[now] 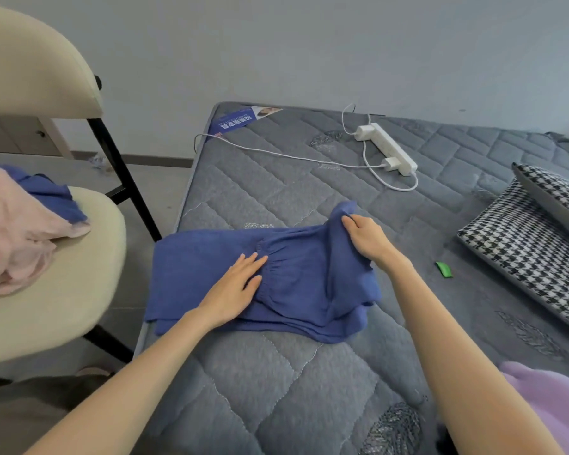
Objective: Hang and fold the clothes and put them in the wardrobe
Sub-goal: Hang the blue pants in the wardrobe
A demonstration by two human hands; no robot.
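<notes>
Covering part of the blue garment [194, 267], the left hand [237, 287] lies flat, the right hand [365, 236] pinching its lifted edge

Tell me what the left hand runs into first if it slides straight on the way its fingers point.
The gathered elastic waistband of the blue trousers, right at the fingertips of the left hand. Beyond it comes the flap that the right hand pinches up, though its height is hard to judge.

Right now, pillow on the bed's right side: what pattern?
Black-and-white houndstooth pillow, clearest in the head view.
</notes>
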